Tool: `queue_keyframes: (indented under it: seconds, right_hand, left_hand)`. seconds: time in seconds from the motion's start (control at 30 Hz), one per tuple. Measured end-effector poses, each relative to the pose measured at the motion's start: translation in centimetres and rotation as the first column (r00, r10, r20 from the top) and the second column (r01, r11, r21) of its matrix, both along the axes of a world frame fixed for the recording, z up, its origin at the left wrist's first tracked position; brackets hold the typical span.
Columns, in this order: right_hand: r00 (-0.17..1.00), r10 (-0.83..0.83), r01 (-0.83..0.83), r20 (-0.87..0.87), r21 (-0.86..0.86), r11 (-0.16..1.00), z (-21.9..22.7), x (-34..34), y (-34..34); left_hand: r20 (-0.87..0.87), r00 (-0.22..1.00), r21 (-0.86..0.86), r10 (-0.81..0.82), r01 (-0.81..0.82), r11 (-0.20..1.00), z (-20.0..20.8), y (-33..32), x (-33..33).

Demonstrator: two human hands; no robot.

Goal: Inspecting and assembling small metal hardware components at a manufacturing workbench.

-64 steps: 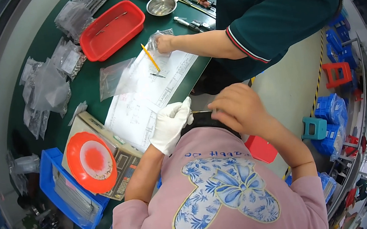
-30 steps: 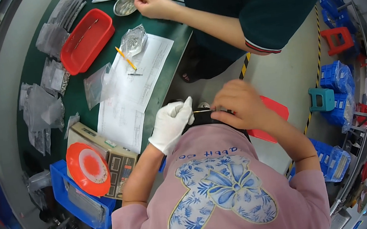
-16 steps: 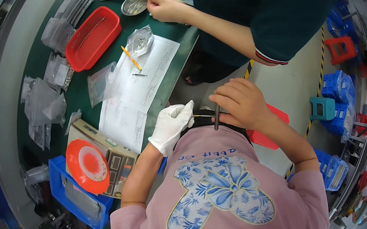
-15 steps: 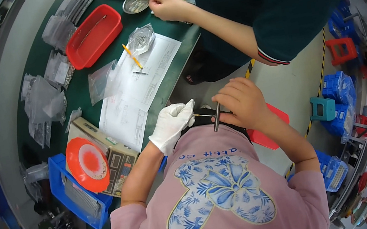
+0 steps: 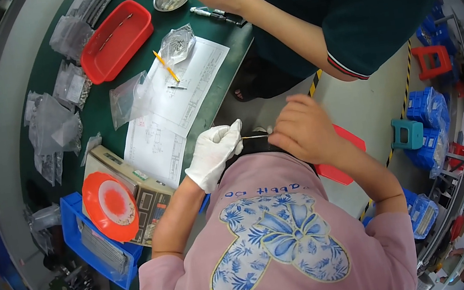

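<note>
My left hand (image 5: 214, 154) wears a white glove and is closed, its thumb and fingers pinching one end of a thin metal rod (image 5: 254, 136). Across my waist the rod runs sideways to my right hand (image 5: 304, 130). That hand is bare, curled and partly smeared by motion, its fingers at the rod's other end. The grey metal bar seen there earlier is now hidden by the right hand. Whatever the gloved fingertips cover at the rod's left end is not visible.
Left of me, a scale (image 5: 154, 206) bears an orange dish (image 5: 95, 203), beside a blue bin (image 5: 71, 227). Drawing sheets (image 5: 152, 150), a yellow pencil (image 5: 165, 65), plastic bags (image 5: 58, 131) and a red tray (image 5: 94, 60) lie on the green table. A co-worker (image 5: 337, 5) stands ahead.
My right hand has turned and curled inward, and the grey bar that stood out from its fingers is out of sight. The left hand has barely shifted. The co-worker's hands have moved farther off.
</note>
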State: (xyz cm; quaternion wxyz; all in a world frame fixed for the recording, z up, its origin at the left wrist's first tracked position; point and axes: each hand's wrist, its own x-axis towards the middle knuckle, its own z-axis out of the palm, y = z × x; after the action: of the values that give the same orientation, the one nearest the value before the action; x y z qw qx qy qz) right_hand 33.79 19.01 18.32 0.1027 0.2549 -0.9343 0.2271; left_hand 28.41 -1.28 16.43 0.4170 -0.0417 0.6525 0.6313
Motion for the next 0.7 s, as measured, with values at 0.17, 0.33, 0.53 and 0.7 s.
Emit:
queue_keyframes:
  seconds: [0.17, 0.33, 0.53, 0.7]
  right_hand:
    - [0.819, -0.148, 0.321, 0.554, -0.229, 0.919, 0.0, 0.3, -0.4]
    - [0.979, -0.003, -0.002, -0.205, -0.021, 1.0, -0.3, 0.0, 0.0]
    - [0.89, -0.236, 0.346, 0.391, -0.239, 0.907, -0.9, 1.5, -0.2]
    - [0.939, -0.069, 0.079, -0.337, 0.016, 0.997, -0.6, 0.2, 0.8]
  left_hand:
    - [-0.053, 0.997, 0.012, 0.049, -0.049, 0.999, -0.3, 0.3, 0.2]
    - [0.099, 0.994, -0.051, 0.039, -0.034, 0.998, 0.5, 0.7, 0.1]
    - [-0.128, 0.992, 0.002, -0.026, 0.026, 1.0, 0.3, 0.8, 0.3]
    - [0.001, 1.0, -0.035, 0.013, -0.013, 0.999, 0.7, 1.5, 0.0]
